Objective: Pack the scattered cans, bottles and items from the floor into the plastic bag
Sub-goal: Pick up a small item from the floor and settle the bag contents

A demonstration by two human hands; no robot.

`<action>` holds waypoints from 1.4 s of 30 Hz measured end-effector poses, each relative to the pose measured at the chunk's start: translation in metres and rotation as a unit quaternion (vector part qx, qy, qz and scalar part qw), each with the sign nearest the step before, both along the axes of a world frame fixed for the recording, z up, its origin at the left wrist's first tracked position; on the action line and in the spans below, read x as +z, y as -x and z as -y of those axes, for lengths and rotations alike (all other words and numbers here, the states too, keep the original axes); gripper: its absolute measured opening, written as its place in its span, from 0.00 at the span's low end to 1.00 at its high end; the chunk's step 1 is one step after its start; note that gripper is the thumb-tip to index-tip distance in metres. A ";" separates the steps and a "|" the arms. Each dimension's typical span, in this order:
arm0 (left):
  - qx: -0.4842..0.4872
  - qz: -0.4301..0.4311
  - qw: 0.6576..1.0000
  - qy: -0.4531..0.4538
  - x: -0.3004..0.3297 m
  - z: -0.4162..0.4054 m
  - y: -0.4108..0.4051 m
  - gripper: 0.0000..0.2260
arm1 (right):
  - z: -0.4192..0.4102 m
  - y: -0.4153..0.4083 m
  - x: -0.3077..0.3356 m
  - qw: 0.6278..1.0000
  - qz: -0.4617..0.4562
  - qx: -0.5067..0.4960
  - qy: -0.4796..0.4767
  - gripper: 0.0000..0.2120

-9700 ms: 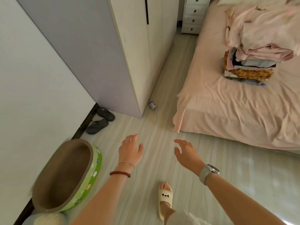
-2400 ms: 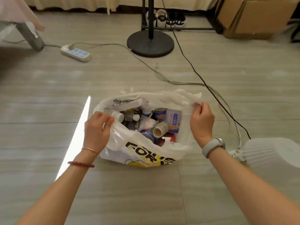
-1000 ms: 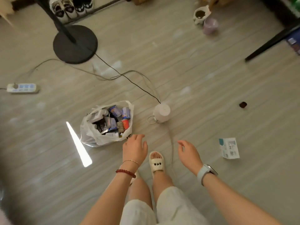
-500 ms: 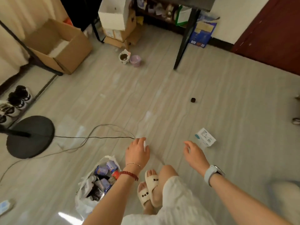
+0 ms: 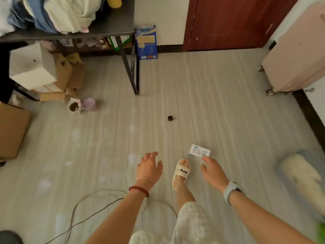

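Right hand: fingers spread and empty, tips just short of the white packet lying flat on the floor.
Left hand: relaxed, fingers loose, holding nothing.
Best move: probably pinch the packet's near edge and lift.
Count: one packet, one small black item farther off.
Bag: out of view.

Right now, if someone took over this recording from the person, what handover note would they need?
Left hand: open, holds nothing, hangs over the floor.
Right hand: open, empty, fingers reaching toward the white packet but not touching it.
Items: the packet lies flat on the floor just ahead of the slippered foot; a small black object lies farther ahead. The plastic bag is out of view.
Done: cannot be judged from this view.
Left: pick up the packet, probably the black object too, and carry them to the bag.
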State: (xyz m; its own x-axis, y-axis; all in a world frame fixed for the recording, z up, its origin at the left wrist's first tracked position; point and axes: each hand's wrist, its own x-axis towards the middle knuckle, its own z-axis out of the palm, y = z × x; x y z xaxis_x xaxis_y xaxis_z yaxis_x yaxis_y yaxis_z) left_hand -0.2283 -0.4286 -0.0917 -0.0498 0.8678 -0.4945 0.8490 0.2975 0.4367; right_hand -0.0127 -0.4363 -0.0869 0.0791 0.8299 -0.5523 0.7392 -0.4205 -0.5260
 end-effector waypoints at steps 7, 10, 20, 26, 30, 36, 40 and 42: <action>-0.026 -0.015 0.998 0.060 -0.057 -0.174 -0.042 0.20 | -0.130 -0.052 -0.072 0.998 0.042 -0.017 0.053 0.18; -0.024 0.000 0.998 0.066 -0.094 -0.230 -0.057 0.20 | -0.169 -0.064 -0.114 0.996 0.050 -0.040 0.070 0.19; -0.023 -0.026 0.989 0.143 -0.389 -0.364 -0.072 0.25 | -0.237 -0.076 -0.404 0.970 0.148 0.090 0.172 0.31; -0.134 -0.097 0.980 0.113 -0.553 -0.408 -0.075 0.35 | -0.213 -0.096 -0.569 0.913 0.221 0.289 0.184 0.46; -0.181 -0.116 0.975 0.058 -0.613 -0.438 -0.082 0.40 | -0.200 -0.102 -0.609 0.929 0.229 0.280 0.079 0.49; -0.172 -0.123 0.977 0.001 -0.645 -0.466 -0.100 0.23 | -0.224 -0.102 -0.616 0.952 0.246 0.179 -0.012 0.37; -0.159 -0.059 0.985 0.025 -0.611 -0.448 -0.111 0.16 | -0.251 -0.102 -0.587 0.974 0.211 0.081 0.018 0.36; -0.139 -0.003 0.989 0.050 -0.576 -0.434 -0.121 0.16 | -0.259 -0.104 -0.559 0.987 0.160 0.027 0.015 0.36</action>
